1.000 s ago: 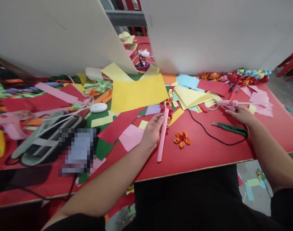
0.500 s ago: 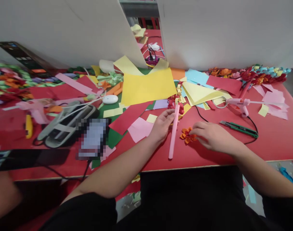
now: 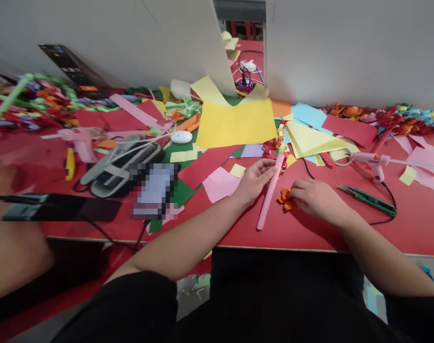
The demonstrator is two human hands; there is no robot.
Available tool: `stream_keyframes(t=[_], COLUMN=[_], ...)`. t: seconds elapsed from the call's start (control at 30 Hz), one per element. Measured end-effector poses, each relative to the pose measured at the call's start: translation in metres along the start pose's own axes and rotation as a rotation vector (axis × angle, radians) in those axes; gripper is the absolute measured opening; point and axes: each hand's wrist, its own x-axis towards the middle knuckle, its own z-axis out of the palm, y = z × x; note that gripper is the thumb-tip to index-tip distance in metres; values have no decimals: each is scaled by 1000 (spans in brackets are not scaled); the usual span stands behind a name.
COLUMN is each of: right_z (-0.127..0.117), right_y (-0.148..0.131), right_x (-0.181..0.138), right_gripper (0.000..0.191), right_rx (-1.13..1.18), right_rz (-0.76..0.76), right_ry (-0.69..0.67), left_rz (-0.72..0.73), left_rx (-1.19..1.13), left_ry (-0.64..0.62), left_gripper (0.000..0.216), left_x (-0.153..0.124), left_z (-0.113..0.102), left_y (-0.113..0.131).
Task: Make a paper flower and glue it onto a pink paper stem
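Note:
My left hand (image 3: 255, 180) is closed round the upper part of a rolled pink paper stick (image 3: 269, 196) that lies slanted on the red table (image 3: 310, 233). Small red paper flowers (image 3: 272, 146) sit at the stick's top end. My right hand (image 3: 311, 199) lies just right of the stick with its fingers curled over a small orange paper flower (image 3: 284, 198) on the table.
A pink glue gun (image 3: 370, 161) with a black cord and a green utility knife (image 3: 367, 200) lie to the right. Coloured paper sheets, a large yellow one (image 3: 238, 125) among them, cover the middle. A phone (image 3: 152, 189), a grey bag (image 3: 120, 164) and another person's arm (image 3: 13, 257) are at left.
My right hand has left the glue gun, crossed left and closed over the orange paper flower. My left hand has kept its hold on the pink stick. The camera has panned left.

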Motion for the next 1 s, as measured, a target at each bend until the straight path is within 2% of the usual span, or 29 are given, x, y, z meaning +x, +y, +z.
stream_keyframes(t=[0.13, 0.4, 0.6, 0.7, 0.8, 0.9, 1.0], right_z=[-1, -8, -7, -3, 7, 17, 23], right_y=[-4, -19, -11, 11, 36, 49, 50], right_x=[3, 13, 10, 1, -4, -2, 3], right_gripper=[25, 27, 27, 22, 14, 28, 44], right_rx=[-53, -177, -80, 247, 826, 1369, 1635], right_rz=[28, 23, 52, 66, 195, 424, 555], right_ry=[-32, -122, -104, 38, 291, 516, 554], left_rz=[32, 47, 42, 45, 23, -4, 2], left_rx=[42, 42, 69, 66, 27, 2, 7], left_ry=[-4, -12, -19, 0, -13, -35, -47], left_gripper=[44, 45, 46, 45, 46, 46, 45], left_x=[-1, 0, -1, -1, -2, -4, -7], left_z=[0, 2, 2, 1, 0, 2, 4], left_y=[1, 0, -1, -1, 0, 1, 2])
